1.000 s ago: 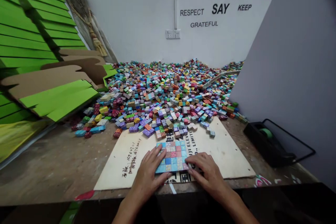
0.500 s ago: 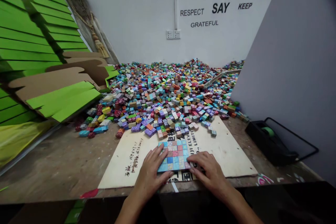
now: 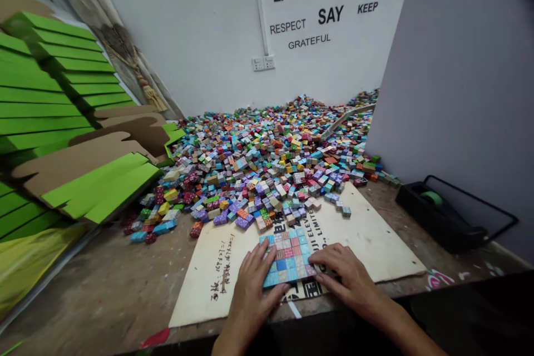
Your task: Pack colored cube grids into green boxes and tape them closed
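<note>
A flat square of small blue, pink and yellow blocks (image 3: 288,256) lies on a pale plywood board (image 3: 367,239) near the table's front edge. My left hand (image 3: 252,283) presses against the square's left side with fingers spread. On the right side, my right hand (image 3: 344,277) rests with its fingertips touching the lower right corner. Neither hand holds a loose block. Just behind the square starts a huge heap of small coloured blocks (image 3: 267,150).
Green and brown cardboard sheets (image 3: 79,139) are stacked at the left. A black tape dispenser (image 3: 438,214) sits at the right by a grey partition (image 3: 467,67). The white wall behind carries printed words and a socket (image 3: 263,63). The worn tabletop (image 3: 95,283) shows at front left.
The view has swung slightly left and down, so everything sits further right in the picture. Both hands stay pressed against the block square in the same places.
</note>
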The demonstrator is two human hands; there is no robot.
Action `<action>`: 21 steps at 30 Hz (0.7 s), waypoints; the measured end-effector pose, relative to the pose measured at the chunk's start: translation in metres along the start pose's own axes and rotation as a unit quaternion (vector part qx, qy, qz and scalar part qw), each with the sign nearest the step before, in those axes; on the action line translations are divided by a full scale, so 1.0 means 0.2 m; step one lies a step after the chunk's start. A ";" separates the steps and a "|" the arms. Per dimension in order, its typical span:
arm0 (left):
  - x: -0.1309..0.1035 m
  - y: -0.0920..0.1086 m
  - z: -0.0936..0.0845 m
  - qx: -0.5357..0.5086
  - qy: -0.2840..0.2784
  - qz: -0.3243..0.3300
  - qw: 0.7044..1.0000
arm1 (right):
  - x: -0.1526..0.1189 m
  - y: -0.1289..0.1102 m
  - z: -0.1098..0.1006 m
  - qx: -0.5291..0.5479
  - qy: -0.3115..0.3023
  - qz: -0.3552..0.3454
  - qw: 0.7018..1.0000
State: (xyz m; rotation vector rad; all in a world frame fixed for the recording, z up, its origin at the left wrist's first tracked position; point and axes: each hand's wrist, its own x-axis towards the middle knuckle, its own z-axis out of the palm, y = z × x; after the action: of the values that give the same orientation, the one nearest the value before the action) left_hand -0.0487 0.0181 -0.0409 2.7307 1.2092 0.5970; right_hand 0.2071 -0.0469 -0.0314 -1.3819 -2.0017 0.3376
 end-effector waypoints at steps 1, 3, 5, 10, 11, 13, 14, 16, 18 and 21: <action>0.00 0.00 0.00 0.000 0.000 0.001 1.000 | 0.00 0.00 0.00 0.001 -0.001 0.000 1.000; 0.00 0.00 0.00 -0.002 0.000 0.003 1.000 | 0.00 0.01 0.00 0.004 -0.004 0.001 1.000; 0.00 0.01 -0.01 -0.007 0.002 0.003 1.000 | 0.00 0.01 0.00 0.010 -0.007 0.004 1.000; 0.01 0.02 -0.02 -0.015 -0.002 -0.005 1.000 | -0.01 0.01 0.00 0.010 -0.016 0.008 1.000; 0.01 0.03 -0.02 -0.016 -0.001 -0.006 1.000 | -0.01 0.01 0.00 0.008 -0.016 0.007 1.000; 0.01 0.03 -0.03 -0.018 0.000 -0.008 1.000 | -0.01 0.01 0.00 0.005 -0.015 0.005 1.000; 0.01 0.03 -0.03 -0.019 -0.001 -0.008 1.000 | -0.01 0.01 0.00 0.005 -0.014 0.004 1.000; 0.01 0.03 -0.03 -0.018 -0.005 -0.010 1.000 | -0.01 0.01 0.00 0.007 -0.015 0.005 1.000; 0.01 0.03 -0.03 -0.018 -0.010 -0.011 1.000 | 0.00 0.01 0.00 0.010 -0.017 0.006 1.000; 0.01 0.04 -0.03 -0.020 -0.009 -0.010 1.000 | -0.01 0.01 0.00 0.009 -0.016 0.008 1.000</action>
State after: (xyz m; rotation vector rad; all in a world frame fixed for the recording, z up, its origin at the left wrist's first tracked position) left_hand -0.0447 0.0145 -0.0327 2.6812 1.2068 0.5860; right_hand 0.2080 -0.0474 -0.0327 -1.3903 -2.0092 0.3864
